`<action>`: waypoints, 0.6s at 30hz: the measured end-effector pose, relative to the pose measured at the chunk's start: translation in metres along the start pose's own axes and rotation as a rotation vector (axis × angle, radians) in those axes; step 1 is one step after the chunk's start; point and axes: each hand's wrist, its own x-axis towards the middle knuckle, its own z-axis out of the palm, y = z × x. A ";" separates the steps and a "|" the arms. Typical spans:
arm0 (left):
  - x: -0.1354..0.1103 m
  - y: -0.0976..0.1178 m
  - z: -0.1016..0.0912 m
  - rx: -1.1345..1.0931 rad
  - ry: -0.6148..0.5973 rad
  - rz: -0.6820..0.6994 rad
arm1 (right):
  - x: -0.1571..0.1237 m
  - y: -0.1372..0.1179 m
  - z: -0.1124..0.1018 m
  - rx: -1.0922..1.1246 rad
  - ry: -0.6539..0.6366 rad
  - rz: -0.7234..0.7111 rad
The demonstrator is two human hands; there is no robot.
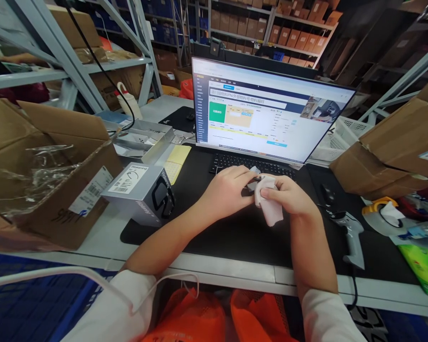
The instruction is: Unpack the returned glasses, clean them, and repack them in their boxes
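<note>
My two hands meet over the black desk mat [235, 232], just in front of the laptop keyboard [251, 165]. My right hand [288, 194] is closed round a pale pink cloth [269, 209] that hangs down from its fingers. My left hand [228, 190] pinches a small dark object [251, 183] against the cloth; the object is mostly hidden and I cannot name it. A grey product box [141, 192] lies on its side to the left of my left forearm.
The laptop screen [267, 114] shows a form page. An open cardboard box [43, 166] with plastic wrap stands at the left, more cartons [395, 147] at the right. A barcode scanner [351, 235], a mouse [328, 194], a metal tray [142, 140] and yellow notes [176, 161] lie around.
</note>
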 end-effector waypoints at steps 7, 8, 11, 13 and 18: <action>0.000 -0.002 -0.008 0.076 0.018 0.010 | 0.002 -0.002 0.007 -0.007 0.022 0.014; -0.001 -0.001 -0.008 0.080 -0.005 0.007 | 0.001 -0.004 0.004 -0.053 -0.055 0.054; -0.001 0.001 -0.006 0.062 -0.079 0.026 | -0.001 -0.006 -0.004 -0.143 -0.246 0.149; -0.001 0.000 -0.006 0.045 -0.096 0.040 | -0.001 -0.003 -0.004 -0.140 -0.214 0.099; 0.001 -0.008 -0.010 0.028 0.083 -0.025 | 0.009 0.015 0.012 0.103 0.154 -0.028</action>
